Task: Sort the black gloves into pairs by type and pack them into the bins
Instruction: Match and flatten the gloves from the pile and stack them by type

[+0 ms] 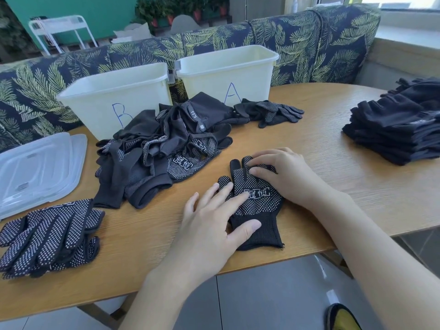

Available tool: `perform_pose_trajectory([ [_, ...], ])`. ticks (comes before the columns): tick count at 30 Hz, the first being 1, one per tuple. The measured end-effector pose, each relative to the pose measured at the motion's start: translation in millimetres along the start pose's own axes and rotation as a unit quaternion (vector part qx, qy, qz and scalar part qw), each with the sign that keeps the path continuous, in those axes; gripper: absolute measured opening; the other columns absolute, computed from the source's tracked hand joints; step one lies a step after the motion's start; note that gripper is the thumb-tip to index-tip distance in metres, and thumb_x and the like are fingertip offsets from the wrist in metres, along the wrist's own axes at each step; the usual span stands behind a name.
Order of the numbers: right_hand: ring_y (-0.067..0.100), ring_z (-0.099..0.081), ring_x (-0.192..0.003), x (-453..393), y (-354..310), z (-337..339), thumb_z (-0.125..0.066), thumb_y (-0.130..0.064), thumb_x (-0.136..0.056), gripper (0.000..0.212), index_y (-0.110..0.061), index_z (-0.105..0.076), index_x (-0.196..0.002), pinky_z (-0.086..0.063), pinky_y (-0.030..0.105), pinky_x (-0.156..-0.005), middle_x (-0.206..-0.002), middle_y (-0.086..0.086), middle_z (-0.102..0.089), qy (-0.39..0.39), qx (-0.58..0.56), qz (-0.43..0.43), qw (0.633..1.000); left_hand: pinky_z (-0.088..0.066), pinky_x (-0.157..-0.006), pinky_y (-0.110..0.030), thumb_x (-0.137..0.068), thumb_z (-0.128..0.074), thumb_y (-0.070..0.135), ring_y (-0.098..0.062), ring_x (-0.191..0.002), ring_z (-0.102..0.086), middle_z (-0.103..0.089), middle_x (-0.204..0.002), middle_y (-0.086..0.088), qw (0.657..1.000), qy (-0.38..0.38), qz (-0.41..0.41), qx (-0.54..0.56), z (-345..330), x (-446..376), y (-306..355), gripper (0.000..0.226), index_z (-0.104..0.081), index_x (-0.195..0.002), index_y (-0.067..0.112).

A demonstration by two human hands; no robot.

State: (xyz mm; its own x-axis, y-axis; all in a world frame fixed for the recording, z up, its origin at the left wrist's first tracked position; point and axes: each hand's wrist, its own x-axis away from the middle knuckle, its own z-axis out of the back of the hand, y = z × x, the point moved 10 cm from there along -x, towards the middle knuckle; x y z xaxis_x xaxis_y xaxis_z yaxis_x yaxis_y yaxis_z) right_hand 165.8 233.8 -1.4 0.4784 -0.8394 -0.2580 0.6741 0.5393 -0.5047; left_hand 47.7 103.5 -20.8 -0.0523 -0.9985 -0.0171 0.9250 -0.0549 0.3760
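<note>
A black glove with white dots (259, 206) lies flat near the table's front edge, cuff toward me. My left hand (214, 225) rests on its palm and cuff with fingers spread straight. My right hand (283, 172) presses on the glove's fingers, fingertips bent down onto them. A jumbled heap of black gloves (162, 148) sits in the middle, in front of two cream bins: bin B (114, 91) on the left and bin A (228, 70) on the right. A dotted glove pair (269, 111) lies before bin A.
A stack of dotted gloves (47, 236) lies at the front left. Clear plastic lids (35, 167) sit left of the heap. A tall stack of plain black gloves (400, 125) occupies the right side of the wooden table (333, 144). A patterned sofa stands behind.
</note>
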Motion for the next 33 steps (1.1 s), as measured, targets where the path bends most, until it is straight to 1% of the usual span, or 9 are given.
perform_pose_trajectory([
  [6,0.016,-0.038,-0.135,1.9,-11.5,8.2,-0.055,-0.046,-0.1,0.029,-0.035,-0.07,-0.123,-0.023,0.044,-0.11,-0.137,-0.016,-0.06,0.036,-0.006,0.023,0.999,0.011,-0.124,-0.031,-0.091,-0.031,0.076,0.009,-0.15,0.011,-0.006,-0.166,0.026,1.0,-0.007,0.001,0.005,0.7,0.5,0.9,0.065,-0.027,-0.152,0.055],
  [11,0.015,-0.027,-0.141,1.7,-25.0,-12.1,-0.048,-0.052,-0.101,0.038,-0.033,-0.065,-0.13,-0.016,0.041,-0.111,-0.143,-0.015,-0.05,-0.029,0.036,0.025,0.999,0.011,-0.124,-0.032,-0.091,-0.031,0.077,0.007,-0.151,0.01,-0.007,-0.167,0.025,1.0,-0.005,0.0,0.01,1.3,0.2,1.5,0.066,-0.029,-0.152,0.053],
  [14,0.015,-0.031,-0.138,0.6,-29.9,-8.8,-0.056,-0.041,-0.101,0.024,-0.03,-0.073,-0.113,-0.017,0.039,-0.108,-0.137,-0.015,-0.055,-0.003,0.017,0.044,0.999,0.01,-0.125,-0.034,-0.09,-0.031,0.077,0.007,-0.151,0.01,-0.007,-0.166,0.026,1.0,-0.004,0.0,0.011,0.9,0.5,1.2,0.066,-0.029,-0.152,0.053],
  [17,0.013,-0.039,-0.132,1.5,-35.7,4.8,-0.069,-0.031,-0.095,0.008,-0.03,-0.073,-0.101,-0.024,0.039,-0.108,-0.129,-0.017,-0.06,0.049,-0.039,0.073,0.995,0.01,-0.125,-0.034,-0.092,-0.033,0.076,0.006,-0.151,0.01,-0.007,-0.166,0.026,1.0,0.0,-0.001,0.012,2.5,0.8,1.2,0.064,-0.03,-0.152,0.052],
  [20,0.012,-0.042,-0.127,3.9,-38.6,10.8,-0.077,-0.027,-0.089,0.016,-0.032,-0.071,-0.103,-0.032,0.049,-0.11,-0.127,-0.018,-0.06,0.078,-0.076,0.089,0.99,0.011,-0.124,-0.032,-0.093,-0.034,0.075,0.006,-0.151,0.009,-0.008,-0.166,0.025,1.0,0.004,-0.004,0.016,3.5,1.1,1.8,0.064,-0.03,-0.152,0.052],
  [22,0.013,-0.042,-0.13,3.6,-35.9,10.5,-0.078,-0.03,-0.087,0.03,-0.034,-0.069,-0.115,-0.032,0.05,-0.111,-0.13,-0.018,-0.059,0.081,-0.072,0.077,0.991,0.01,-0.124,-0.032,-0.093,-0.035,0.075,0.006,-0.151,0.008,-0.009,-0.166,0.025,1.0,0.006,-0.005,0.017,3.5,1.1,1.8,0.064,-0.031,-0.152,0.051],
  [25,0.015,-0.038,-0.136,1.5,-23.0,3.8,-0.072,-0.046,-0.088,0.044,-0.033,-0.065,-0.129,-0.026,0.045,-0.114,-0.138,-0.015,-0.057,0.052,-0.033,0.027,0.998,0.01,-0.124,-0.031,-0.093,-0.036,0.075,0.005,-0.151,0.007,-0.01,-0.166,0.025,1.0,0.009,-0.004,0.016,3.6,0.9,1.6,0.064,-0.032,-0.152,0.051],
  [27,0.016,-0.037,-0.138,1.0,-17.8,0.6,-0.065,-0.052,-0.091,0.042,-0.032,-0.067,-0.128,-0.023,0.044,-0.113,-0.14,-0.014,-0.057,0.037,-0.019,0.012,0.999,0.01,-0.124,-0.031,-0.093,-0.035,0.075,0.006,-0.151,0.008,-0.009,-0.166,0.025,1.0,0.007,-0.004,0.013,3.1,0.9,1.7,0.064,-0.031,-0.152,0.052],
  [33,0.016,-0.039,-0.131,-0.5,-19.4,-5.9,-0.061,-0.046,-0.097,0.023,-0.036,-0.074,-0.113,-0.02,0.04,-0.106,-0.13,-0.018,-0.061,0.038,0.01,0.027,0.999,0.01,-0.124,-0.03,-0.092,-0.035,0.075,0.006,-0.151,0.008,-0.008,-0.167,0.025,1.0,0.01,-0.001,0.015,2.7,0.4,0.8,0.064,-0.031,-0.151,0.052],
])
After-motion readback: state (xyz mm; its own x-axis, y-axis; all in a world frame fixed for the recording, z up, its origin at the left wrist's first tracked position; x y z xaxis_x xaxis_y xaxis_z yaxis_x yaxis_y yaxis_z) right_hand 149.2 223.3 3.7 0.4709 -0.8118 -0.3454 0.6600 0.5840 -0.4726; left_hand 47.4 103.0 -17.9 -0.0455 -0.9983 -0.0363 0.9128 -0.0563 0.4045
